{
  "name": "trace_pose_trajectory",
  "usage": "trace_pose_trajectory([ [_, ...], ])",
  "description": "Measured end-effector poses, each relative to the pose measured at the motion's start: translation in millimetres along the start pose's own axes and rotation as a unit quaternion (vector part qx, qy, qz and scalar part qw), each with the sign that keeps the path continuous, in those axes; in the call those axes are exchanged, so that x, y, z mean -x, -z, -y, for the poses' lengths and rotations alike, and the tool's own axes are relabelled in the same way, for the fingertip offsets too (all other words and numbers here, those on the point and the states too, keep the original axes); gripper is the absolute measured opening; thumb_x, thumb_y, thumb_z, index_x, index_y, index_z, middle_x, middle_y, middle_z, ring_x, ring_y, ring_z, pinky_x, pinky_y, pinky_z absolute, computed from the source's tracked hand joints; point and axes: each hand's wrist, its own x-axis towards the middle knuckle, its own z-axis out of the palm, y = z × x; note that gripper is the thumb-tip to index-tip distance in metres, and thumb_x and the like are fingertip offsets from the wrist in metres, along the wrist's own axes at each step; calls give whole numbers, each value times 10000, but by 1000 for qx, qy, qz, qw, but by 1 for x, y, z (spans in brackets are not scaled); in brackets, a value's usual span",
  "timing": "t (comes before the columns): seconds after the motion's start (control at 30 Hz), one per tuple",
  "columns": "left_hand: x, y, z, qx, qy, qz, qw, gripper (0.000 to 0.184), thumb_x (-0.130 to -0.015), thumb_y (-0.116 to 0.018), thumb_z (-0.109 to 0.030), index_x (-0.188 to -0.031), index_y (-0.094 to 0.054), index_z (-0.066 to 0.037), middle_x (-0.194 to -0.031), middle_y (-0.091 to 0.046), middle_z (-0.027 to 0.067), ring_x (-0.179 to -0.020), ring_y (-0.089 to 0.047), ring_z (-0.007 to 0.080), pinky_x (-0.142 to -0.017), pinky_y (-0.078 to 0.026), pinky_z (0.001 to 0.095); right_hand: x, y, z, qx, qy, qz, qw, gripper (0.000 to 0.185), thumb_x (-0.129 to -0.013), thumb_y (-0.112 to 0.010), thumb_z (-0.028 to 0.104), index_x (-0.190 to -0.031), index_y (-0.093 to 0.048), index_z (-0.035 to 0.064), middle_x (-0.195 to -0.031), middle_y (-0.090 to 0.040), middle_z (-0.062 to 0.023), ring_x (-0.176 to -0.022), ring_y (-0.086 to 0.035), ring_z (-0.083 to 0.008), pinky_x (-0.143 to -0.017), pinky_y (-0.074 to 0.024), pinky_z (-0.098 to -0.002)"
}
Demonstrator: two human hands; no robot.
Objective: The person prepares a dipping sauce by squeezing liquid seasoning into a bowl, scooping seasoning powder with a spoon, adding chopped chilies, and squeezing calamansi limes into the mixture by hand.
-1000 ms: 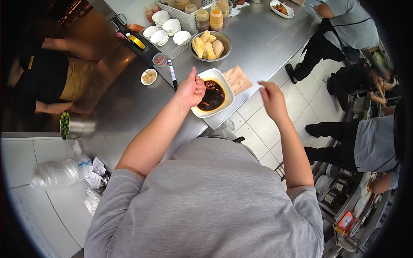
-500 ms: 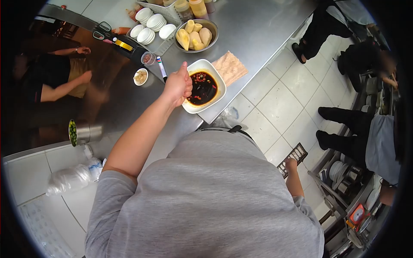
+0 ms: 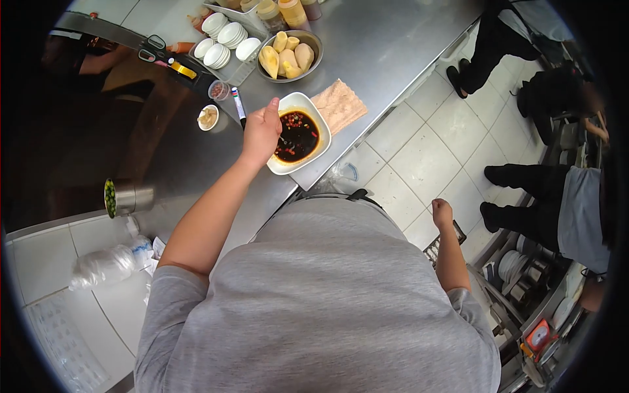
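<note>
My left hand [image 3: 262,134] is closed, thumb upward, over the left edge of a white square bowl [image 3: 322,134]. What it grips, if anything, is hidden by the fingers. Dark sauce [image 3: 298,137] with red chopped pieces fills much of the bowl. A folded brown paper towel [image 3: 339,106] lies beside the bowl on the steel counter [image 3: 367,62]. Away from the counter, above the tiled floor, my right hand [image 3: 443,213] hangs as a fist with nothing visible in it.
A metal bowl of peeled yellow pieces [image 3: 288,57], stacked white dishes [image 3: 230,34], a marker [image 3: 238,105] and a small dish [image 3: 208,118] stand beyond. Green items fill a metal container [image 3: 134,198] at left. Co-workers [image 3: 540,190] stand at right near shelves.
My right hand first dropped from near the counter to my side, then swung slightly forward. My left hand stays at the bowl's left side, its thumb now more upright. The camera view has shifted.
</note>
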Motion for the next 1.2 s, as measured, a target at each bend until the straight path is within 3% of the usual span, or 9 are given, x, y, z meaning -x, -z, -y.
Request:
trace_pose_trajectory([
  [0.1, 5, -3, 3, -89, -89, -23, 992, 501, -998, -415, -372, -594, -410, -75, -511, -391, -14, -461, -329, 75, -436, -294, 262, -6, 0, -2, 15, 6, 14, 1000, 270, -878, -565, 242, -948, -671, 4, -884, -666, -210, -846, -645, -345, -758, -502, -393],
  [0.23, 7, -4, 2, -112, -89, -30, 989, 516, -1001, -407, -370, -595, -431, -53, -519, -406, -17, -492, -342, 78, -469, -310, 274, -11, -2, -32, 63, 6, 31, 997, 249, -865, -575, 220, -936, -674, 3, -866, -662, -213, -829, -644, -352, -746, -504, -395],
  [0.3, 7, -4, 4, -140, -75, -23, 987, 521, -994, -417, -367, -639, -493, 6, -506, -436, 60, -486, -387, 147, -498, -357, 333, -10, 1, -48, 74, 1, 17, 997, 244, -857, -573, 211, -926, -675, 0, -856, -661, -214, -820, -644, -356, -743, -505, -400],
  [0.5, -1, -7, 15, -162, -82, -45, 982, 496, -995, -413, -357, -693, -509, 24, -524, -410, 109, -499, -399, 199, -527, -374, 377, -11, 14, -59, 65, -22, 9, 998, 234, -860, -556, 187, -933, -675, -1, -872, -666, -208, -834, -647, -347, -751, -502, -399],
  [0.77, -12, 4, 14, -122, -87, -71, 986, 519, -998, -401, -360, -619, -456, -10, -511, -431, 43, -493, -392, 139, -498, -359, 331, -9, 6, -51, 68, -19, 20, 997, 230, -873, -527, 167, -947, -679, 12, -894, -665, -206, -857, -646, -329, -765, -496, -390],
  [0.83, -13, 4, 12, -123, -81, -69, 987, 526, -1000, -397, -360, -599, -439, -22, -508, -427, 26, -490, -387, 124, -491, -354, 319, -8, 4, -49, 51, -36, 46, 997, 259, -885, -496, 190, -928, -678, 12, -918, -653, -229, -895, -626, -376, -798, -488, -424],
  [0.93, -10, 4, 7, -44, -74, -54, 995, 534, -1002, -388, -368, -579, -422, -44, -504, -415, 13, -482, -377, 107, -482, -347, 298, -3, 2, -48, 66, -22, 31, 997, 236, -878, -530, 179, -944, -680, 9, -883, -664, -207, -846, -644, -333, -753, -494, -386],
  [1.07, -12, 7, 8, 2, -25, -61, 998, 529, -1003, -383, -374, -575, -409, -64, -512, -407, -2, -475, -368, 93, -472, -337, 277, -5, 1, -46, 57, -44, 57, 996, 239, -876, -530, 179, -941, -678, 3, -899, -662, -215, -873, -640, -347, -767, -495, -390],
  [1.2, -7, 0, -4, 22, -63, -39, 997, 523, -1003, -385, -366, -586, -421, -52, -513, -410, 3, -479, -368, 98, -473, -334, 287, -14, 10, -13, 75, 35, 20, 996, 233, -895, -528, 172, -945, -673, -2, -902, -657, -211, -861, -633, -345, -769, -491, -392],
])
